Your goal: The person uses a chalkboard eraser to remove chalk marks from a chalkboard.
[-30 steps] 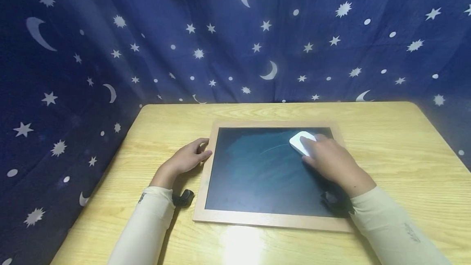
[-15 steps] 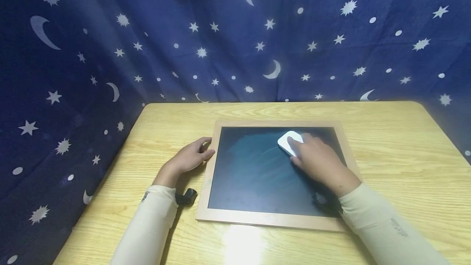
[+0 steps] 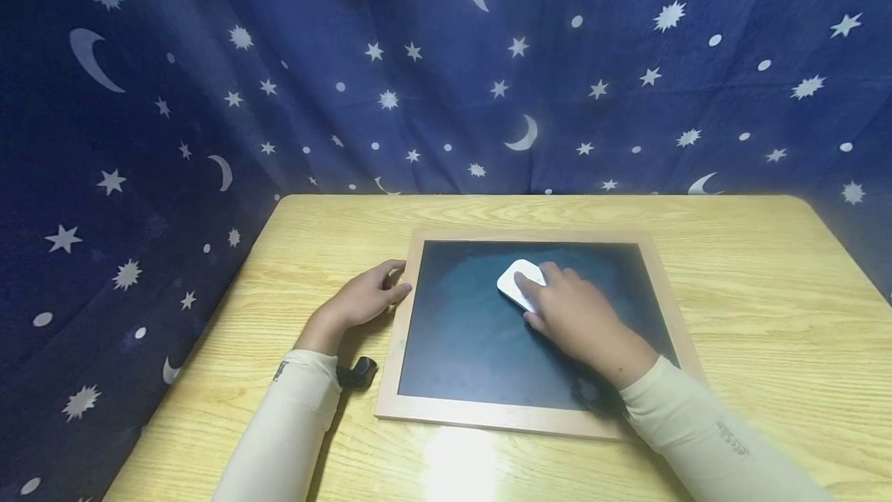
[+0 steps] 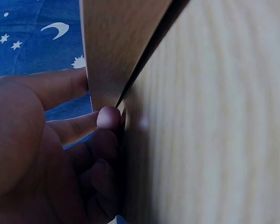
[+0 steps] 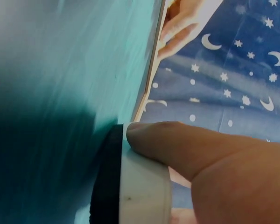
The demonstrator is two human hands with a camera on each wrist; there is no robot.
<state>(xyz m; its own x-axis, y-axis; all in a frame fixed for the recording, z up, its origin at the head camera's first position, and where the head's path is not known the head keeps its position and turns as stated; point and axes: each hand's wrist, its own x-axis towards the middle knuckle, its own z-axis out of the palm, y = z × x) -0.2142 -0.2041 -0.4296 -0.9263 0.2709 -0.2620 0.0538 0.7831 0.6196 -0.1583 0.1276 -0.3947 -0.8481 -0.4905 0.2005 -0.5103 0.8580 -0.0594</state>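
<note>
In the head view, my right hand (image 3: 573,308) grips a white blackboard eraser (image 3: 519,283), its index finger laid along the top. The dark felt underside of the eraser (image 5: 107,182) shows against the board in the right wrist view. A small blackboard (image 3: 481,355) with a light wooden frame lies flat on the table, its dark surface hazy with smears. My left hand (image 3: 361,299) rests at the frame's left edge, with thumb and fingertips touching it. The left wrist view shows those fingertips (image 4: 108,119) low against the side of the wooden frame (image 4: 119,42).
A wooden table (image 3: 753,293) with yellow grain extends around the board. Blue cloth (image 3: 446,68) printed with moons and stars hangs behind it and along the left side. A black wrist camera (image 3: 358,373) sits beside the left sleeve.
My right hand has slid the eraser leftward over the board, and the thin chalk line seen there earlier no longer shows. The left hand has stayed at the frame.
</note>
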